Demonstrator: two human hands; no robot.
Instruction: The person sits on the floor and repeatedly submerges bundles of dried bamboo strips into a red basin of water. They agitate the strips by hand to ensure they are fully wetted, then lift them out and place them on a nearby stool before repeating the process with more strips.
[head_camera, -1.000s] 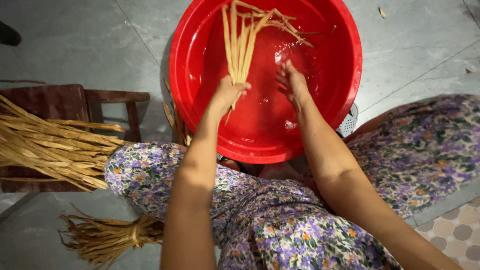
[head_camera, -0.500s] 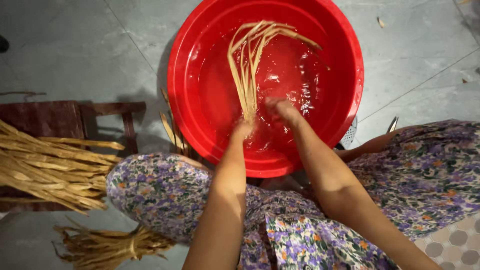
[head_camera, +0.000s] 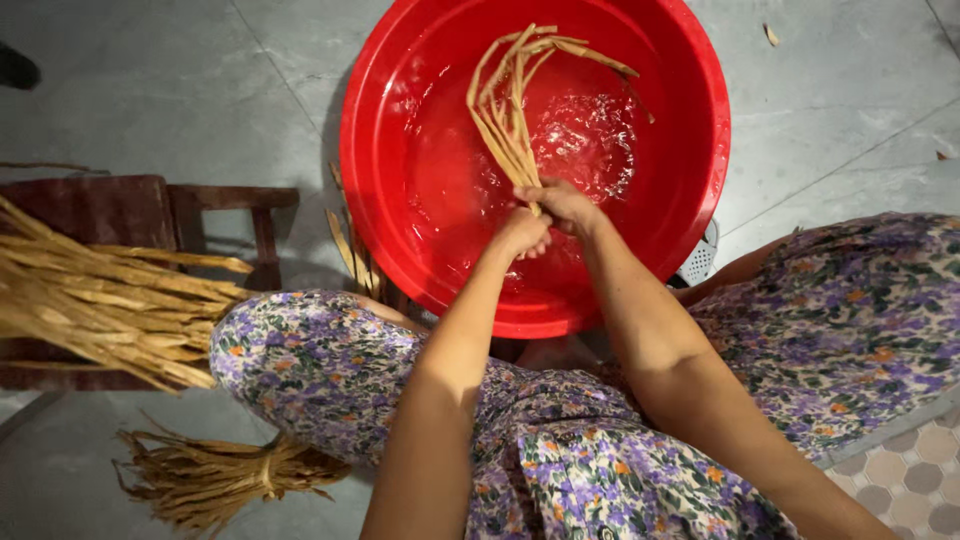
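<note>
Two hands are closed together on one bundle of pale strips (head_camera: 510, 110), at its near end, over the middle of the red basin (head_camera: 400, 250). The left hand (head_camera: 522, 233) has its grip clamped round the gathered ends; the right hand (head_camera: 566, 205) is wrapped on the same ends just beside it, touching the left. The far ends of the strips fan out and curve against the far wall of the basin, lying in shallow, disturbed water (head_camera: 590, 140).

Risks, as judged from this position:
- The strips look wet and the hold is only at one end. A loose strip could slide out of the bundle and drop back into the water.
- The fanned tips press near the basin wall. A hard twist or pull may kink or snap the thinner ones.
- Vigorous movement could throw water over the rim onto the floor (head_camera: 150, 100) and the floral clothing (head_camera: 330, 370), which sits close below the near rim.
- A dry stack of strips (head_camera: 100, 300) rests on a low wooden stool (head_camera: 130, 210) at the left, and a tied bunch (head_camera: 220, 480) lies on the floor beneath. Splash reaching them would wet them unevenly.
</note>
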